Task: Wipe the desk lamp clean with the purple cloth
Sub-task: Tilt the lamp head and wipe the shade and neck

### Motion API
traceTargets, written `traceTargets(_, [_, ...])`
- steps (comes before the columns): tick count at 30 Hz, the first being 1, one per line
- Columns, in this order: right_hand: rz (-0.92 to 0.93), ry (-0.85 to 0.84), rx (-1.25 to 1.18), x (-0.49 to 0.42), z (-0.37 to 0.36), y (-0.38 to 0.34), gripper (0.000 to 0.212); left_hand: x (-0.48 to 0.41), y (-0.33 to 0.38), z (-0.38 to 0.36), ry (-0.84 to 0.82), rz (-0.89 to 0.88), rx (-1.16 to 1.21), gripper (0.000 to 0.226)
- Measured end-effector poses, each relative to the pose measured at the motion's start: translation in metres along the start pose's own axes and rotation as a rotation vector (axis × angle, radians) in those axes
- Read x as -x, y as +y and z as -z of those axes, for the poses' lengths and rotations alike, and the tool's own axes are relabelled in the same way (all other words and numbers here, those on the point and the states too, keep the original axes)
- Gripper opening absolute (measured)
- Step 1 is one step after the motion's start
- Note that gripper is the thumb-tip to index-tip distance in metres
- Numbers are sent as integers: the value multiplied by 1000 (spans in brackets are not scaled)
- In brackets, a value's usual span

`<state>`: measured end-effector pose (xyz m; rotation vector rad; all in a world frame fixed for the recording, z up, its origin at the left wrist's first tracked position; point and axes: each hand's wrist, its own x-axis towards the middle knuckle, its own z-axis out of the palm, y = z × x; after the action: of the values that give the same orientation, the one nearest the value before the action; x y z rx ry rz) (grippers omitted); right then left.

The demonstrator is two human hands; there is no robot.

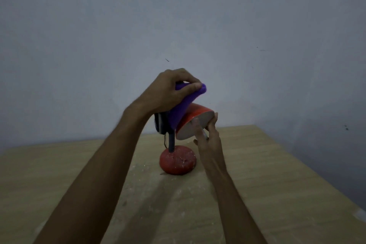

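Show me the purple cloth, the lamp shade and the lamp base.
purple cloth [179,113], head view, on the hanging fold.
lamp shade [198,113], head view, on its orange outer side.
lamp base [178,161], head view, on its speckled red top.

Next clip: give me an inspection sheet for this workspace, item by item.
Surface: wooden table, dusty, with pale specks near the lamp.
Job's things: red desk lamp stands on the table, its base speckled white; purple cloth lies over its shade.
Clutter: nothing seen.
Hands: left hand grips the cloth on top of the shade; right hand holds the shade's rim, fingers on it.
Cables: dark cord hangs beside the stem.
Surroundings: grey wall with a few small marks; dim light.
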<state>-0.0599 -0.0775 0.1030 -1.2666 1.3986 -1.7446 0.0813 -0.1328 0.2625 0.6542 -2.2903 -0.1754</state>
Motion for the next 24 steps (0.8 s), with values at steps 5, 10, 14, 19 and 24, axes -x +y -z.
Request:
traceTargets(5, [-111,43,-310,2,8,-6,62,-4,-2,-25,-258,-8,19,27])
traceTargets(10, [-86,140,-196,-1,14,-4,62,7,-1,-21,-281,-90,-31,44])
traceTargets(14, [-6,147,-143,-4,13,-6,24,22,-3,-12,-215,-115,-40,48])
traceTargets(19, [-5,172,-166,-5,14,-4,24,54,-18,-7,-154,-47,61,44])
traceTargets(24, [-32,157,-217,-5,16,-8,30,65,-23,2,55,48,121,35])
